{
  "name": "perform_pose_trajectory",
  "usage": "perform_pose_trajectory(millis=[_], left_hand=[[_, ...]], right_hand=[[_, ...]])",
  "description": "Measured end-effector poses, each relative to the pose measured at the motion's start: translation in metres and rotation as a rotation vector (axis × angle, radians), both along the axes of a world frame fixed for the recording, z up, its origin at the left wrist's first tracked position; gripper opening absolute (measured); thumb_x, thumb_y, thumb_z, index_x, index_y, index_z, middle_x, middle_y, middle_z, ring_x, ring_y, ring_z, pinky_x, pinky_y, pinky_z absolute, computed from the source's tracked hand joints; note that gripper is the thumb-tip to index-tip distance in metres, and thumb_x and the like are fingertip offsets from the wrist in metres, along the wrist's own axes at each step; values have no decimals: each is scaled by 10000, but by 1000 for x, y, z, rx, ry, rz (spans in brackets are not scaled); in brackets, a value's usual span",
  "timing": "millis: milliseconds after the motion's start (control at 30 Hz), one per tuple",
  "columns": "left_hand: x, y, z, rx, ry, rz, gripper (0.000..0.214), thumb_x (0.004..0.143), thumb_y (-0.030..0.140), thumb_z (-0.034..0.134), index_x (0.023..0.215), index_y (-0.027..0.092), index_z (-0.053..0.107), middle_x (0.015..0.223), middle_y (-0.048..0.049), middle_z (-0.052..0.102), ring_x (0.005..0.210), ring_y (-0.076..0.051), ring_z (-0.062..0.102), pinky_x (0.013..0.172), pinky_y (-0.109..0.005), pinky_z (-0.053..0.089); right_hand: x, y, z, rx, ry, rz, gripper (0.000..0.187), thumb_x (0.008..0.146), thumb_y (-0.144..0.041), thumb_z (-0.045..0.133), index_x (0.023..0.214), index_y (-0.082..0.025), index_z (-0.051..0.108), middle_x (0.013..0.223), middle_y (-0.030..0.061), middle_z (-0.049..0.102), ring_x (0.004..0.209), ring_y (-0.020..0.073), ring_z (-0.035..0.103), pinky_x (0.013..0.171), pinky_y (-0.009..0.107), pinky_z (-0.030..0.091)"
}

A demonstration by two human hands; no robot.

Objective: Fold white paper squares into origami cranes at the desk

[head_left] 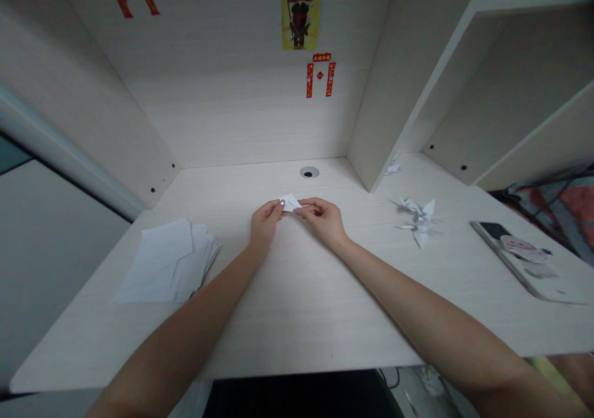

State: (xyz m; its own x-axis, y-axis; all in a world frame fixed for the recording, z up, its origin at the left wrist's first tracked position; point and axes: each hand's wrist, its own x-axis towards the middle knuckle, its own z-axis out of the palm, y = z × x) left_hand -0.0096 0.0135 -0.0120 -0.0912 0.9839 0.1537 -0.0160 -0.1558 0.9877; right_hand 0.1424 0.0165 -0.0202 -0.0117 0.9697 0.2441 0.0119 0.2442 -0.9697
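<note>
from the lower left and lower right, the left forearm (199, 319) and right forearm (408, 306) slant inward over the desk (273, 325). the left hand (264, 223) pinches a small folded white paper (291, 203), thumb on top; the right hand (327, 220), knuckles bent, has thumb and fingers clamped on the opposite edge. the paper sits mid-frame, below a round hole (309, 172).

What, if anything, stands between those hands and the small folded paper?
Nothing visible: the left hand and right hand both hold the folded paper at its edges. The paper stack lies off to the left.
</note>
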Motion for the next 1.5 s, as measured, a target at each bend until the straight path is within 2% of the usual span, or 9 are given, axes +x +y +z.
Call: perform_pose_trajectory(millis=[167,467,567,733,867,933,1167,1300,1500], left_hand=[[1,-1,0,-6,2,24,309,715,467,637,819,183,700,723,-23,670,680,-152,586,646,-262,431],[0,0,-1,-15,-18,29,326,710,468,648,834,171,696,741,-27,680,660,-141,597,645,-258,440],[1,1,-2,-41,-32,-1,331,688,467,668,826,167,691,773,-35,688,679,-149,611,664,-265,454],[4,-1,1,-80,-86,-68,353,619,437,730,834,163,674,807,-47,700,729,-170,631,709,-295,476],[6,-5,5,-62,-91,-86,369,623,393,736,896,153,672,814,-58,702,770,-175,635,733,-305,475],[6,-6,6,-59,-88,-81,381,631,386,730,928,154,669,848,-65,706,770,-173,635,729,-300,472],[1,-2,1,-62,-88,-70,391,653,402,708,966,172,672,907,-60,706,732,-158,632,706,-277,455],[0,-1,0,-50,-68,-34,353,693,455,662,905,175,699,868,-49,700,746,-157,610,697,-266,457],[-1,-1,1,-34,-82,-4,370,716,478,636,879,156,716,822,-46,690,738,-149,587,675,-253,454]], right_hand=[[1,-1,-1,0,-44,2,321,692,-435,684,877,-173,691,665,33,682,591,151,595,571,253,444],[2,1,-5,68,-168,-13,304,834,-454,500,854,-204,673,725,34,691,615,166,610,623,272,464],[2,0,-5,70,-179,-29,281,834,-436,500,867,-203,653,708,30,677,603,162,603,610,267,456],[3,-2,-1,107,-136,-99,311,807,-357,542,1089,-228,534,699,-9,660,578,148,597,605,259,457],[4,0,-2,110,-131,-89,190,807,-340,521,933,-224,602,715,2,654,596,147,595,602,262,459],[4,2,-2,112,-125,-71,200,806,-339,516,897,-215,643,727,16,656,606,147,584,607,264,458],[3,4,-1,19,57,38,293,732,-354,619,963,-183,678,780,34,671,619,132,567,617,267,454],[1,2,1,31,43,90,349,714,-348,653,1019,-178,678,742,22,650,627,133,558,613,270,448],[0,0,0,81,-63,81,378,733,-359,664,1065,-178,675,687,11,630,582,124,538,582,265,451]])
